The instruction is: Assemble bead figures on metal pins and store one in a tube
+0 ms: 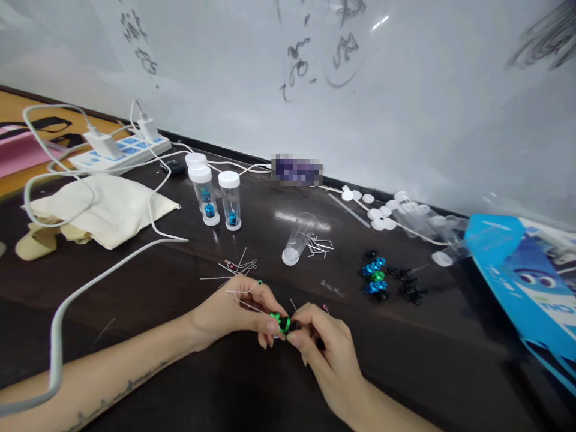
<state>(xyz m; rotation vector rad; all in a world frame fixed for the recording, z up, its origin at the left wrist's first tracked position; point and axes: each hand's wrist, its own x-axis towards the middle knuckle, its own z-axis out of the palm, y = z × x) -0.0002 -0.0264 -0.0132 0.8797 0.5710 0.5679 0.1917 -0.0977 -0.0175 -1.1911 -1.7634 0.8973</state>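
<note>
Between the thumb and fingers of my left hand (236, 309) is a small shiny green spool-like part (281, 323) with a dark middle. Thin metal wire (245, 301) runs along the same hand. My right hand (332, 343) pinches a small black piece (295, 326) against the right end of the green part. The fingers hide how the two pieces fit together. Just beyond my left hand lie loose metal pins (236, 269). To the right of my hands sits a group of blue and green parts (375, 276), with black pieces (407, 287) beside it.
Capped clear tubes (228, 201) with blue parts inside stand at the back left. An uncapped-looking tube (299, 237) lies near bent metal wires (320, 245). White caps (382, 219), a blue package (508, 270), cloth (105, 204), power strip (121, 155) and white cable (56, 336) surround the area.
</note>
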